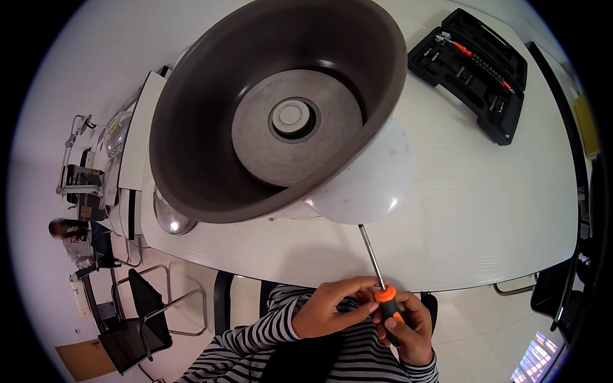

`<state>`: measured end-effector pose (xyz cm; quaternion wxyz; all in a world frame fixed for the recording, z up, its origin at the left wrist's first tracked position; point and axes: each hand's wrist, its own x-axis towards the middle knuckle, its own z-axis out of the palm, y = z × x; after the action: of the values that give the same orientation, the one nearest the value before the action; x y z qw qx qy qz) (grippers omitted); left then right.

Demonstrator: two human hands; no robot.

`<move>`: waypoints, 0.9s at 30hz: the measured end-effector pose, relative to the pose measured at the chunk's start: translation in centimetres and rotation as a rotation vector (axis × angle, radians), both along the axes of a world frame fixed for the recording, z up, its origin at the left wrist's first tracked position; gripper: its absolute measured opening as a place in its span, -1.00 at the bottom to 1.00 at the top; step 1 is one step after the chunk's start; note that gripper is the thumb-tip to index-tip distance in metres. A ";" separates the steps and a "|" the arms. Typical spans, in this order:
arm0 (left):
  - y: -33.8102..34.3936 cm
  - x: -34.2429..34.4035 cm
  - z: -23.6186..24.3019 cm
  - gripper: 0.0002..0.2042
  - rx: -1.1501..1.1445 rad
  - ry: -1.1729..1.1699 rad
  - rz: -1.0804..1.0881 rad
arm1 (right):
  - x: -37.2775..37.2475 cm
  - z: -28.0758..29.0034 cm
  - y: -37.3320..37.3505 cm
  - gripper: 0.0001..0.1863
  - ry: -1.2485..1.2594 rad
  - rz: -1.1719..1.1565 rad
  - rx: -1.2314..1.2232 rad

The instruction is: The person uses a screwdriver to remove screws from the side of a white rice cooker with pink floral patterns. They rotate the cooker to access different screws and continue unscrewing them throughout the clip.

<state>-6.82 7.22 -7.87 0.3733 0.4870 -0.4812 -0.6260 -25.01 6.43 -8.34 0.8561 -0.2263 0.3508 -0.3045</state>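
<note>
Head view: a screwdriver [385, 295] is held low in front of the body, at the near edge of the white table [479, 223]. Its dark grip is wrapped by the curled fingers and thumb of the right hand [412, 327], and its bare metal shaft is pointed up and away, toward the lower edge of a rounded white housing [370, 182]. The fingers of the left hand [335, 311] are bent around the orange collar; whether it is pinched by them or only brushed cannot be told. Above the hands, a wide brown basin [198, 127] is tilted over the housing, with a ridged metal plate [255, 134] at its bottom. An open black tool case [472, 70] is set at the far right, and a shiny metal dome [172, 217] at the left.

The screwdriver should be light and rigid, best held by its thick grip, since the smooth shaft may slip under a finger. The basin is judged bulky and stiff; it would be better taken by opposite sides of its rim, while the glossy housing could be slippery and easily scratched.
</note>
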 end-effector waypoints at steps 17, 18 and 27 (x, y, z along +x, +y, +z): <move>0.2 0.4 -0.1 -0.65 -0.008 0.002 -0.004 | 0.3 0.3 -0.3 -0.66 0.005 0.037 -0.001; 0.2 0.4 -0.1 -0.65 -0.004 0.002 -0.007 | 0.3 0.3 -0.4 -0.66 0.004 0.037 0.003; 0.2 0.4 0.0 -0.65 0.004 0.017 -0.008 | 0.3 0.3 -0.2 -0.66 -0.004 0.014 0.003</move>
<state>-6.39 7.42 -7.88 0.3740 0.4804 -0.4787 -0.6326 -24.66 6.22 -8.04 0.8594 -0.2268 0.3479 -0.2982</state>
